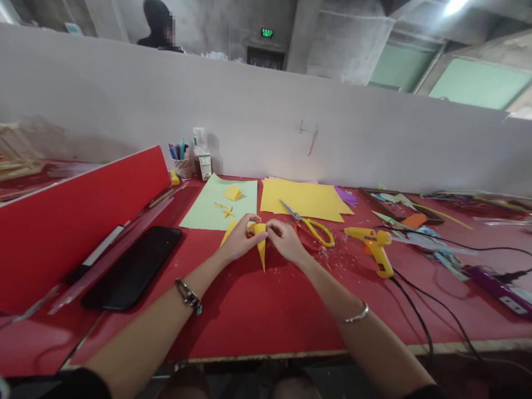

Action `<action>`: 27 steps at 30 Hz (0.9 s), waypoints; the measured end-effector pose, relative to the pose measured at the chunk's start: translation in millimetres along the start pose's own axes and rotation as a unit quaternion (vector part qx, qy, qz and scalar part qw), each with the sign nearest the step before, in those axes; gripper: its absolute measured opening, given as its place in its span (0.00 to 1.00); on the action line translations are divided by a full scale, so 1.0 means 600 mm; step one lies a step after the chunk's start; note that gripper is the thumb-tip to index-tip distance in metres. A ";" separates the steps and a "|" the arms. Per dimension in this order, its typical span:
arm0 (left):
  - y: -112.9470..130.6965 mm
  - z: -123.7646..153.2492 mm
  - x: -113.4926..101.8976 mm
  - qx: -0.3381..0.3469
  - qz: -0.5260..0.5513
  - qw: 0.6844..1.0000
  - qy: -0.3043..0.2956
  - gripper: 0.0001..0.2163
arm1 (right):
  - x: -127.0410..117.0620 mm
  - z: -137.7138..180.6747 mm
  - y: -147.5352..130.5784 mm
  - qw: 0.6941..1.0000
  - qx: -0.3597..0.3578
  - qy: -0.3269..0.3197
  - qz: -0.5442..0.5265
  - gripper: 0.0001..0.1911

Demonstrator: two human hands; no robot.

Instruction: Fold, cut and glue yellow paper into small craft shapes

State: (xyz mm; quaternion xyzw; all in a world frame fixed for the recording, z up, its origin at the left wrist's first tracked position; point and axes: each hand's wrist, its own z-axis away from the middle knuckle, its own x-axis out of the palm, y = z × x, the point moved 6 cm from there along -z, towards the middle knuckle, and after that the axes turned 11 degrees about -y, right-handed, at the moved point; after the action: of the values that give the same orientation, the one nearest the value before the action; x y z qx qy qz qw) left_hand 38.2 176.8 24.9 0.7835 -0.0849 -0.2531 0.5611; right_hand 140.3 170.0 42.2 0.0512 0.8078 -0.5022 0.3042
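A folded piece of yellow paper [260, 249] is between my two hands, its narrow point hanging down over the red table. My left hand [241, 238] is closed on its left side, thumb toward the middle. On the other side my right hand [285, 239] pinches the paper's upper right edge. Part of another yellow paper piece [227, 233] shows behind my left hand. Just beyond lies a light green sheet [199, 213] bearing a small folded yellow paper [233, 193] and several thin yellow scraps [228, 211]. Scissors [318, 230] with yellow and red handles rest right of my right hand.
Yellow sheets [307, 197] lie at the back. A yellow glue gun [376, 246] with its cord is on the right, near a purple power strip [499, 291]. A black phone [133, 269] and upright red board [83, 216] are left. A pen cup [182, 166] and bottle [203, 158] stand behind.
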 end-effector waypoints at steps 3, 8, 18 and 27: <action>0.000 0.001 0.003 -0.007 -0.029 0.999 -0.015 0.14 | 0.001 0.001 -0.002 1.000 0.004 0.002 -0.003 0.06; 0.014 0.004 0.008 0.022 -0.158 0.986 -0.038 0.17 | 0.001 0.002 -0.005 1.000 0.010 0.006 -0.011 0.05; 0.002 0.002 0.007 0.007 -0.014 0.999 -0.032 0.16 | -0.002 -0.001 0.006 0.999 0.021 0.030 -0.025 0.07; 0.000 0.002 0.007 -0.002 -0.007 1.000 -0.027 0.10 | -0.001 -0.001 0.007 0.997 0.033 0.026 -0.057 0.07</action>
State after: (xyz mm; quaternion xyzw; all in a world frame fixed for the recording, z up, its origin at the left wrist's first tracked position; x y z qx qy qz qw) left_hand 41.2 174.2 23.5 0.7757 -0.0942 -0.2787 0.5583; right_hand 142.2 173.1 39.7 0.0281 0.8003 -0.5434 0.2519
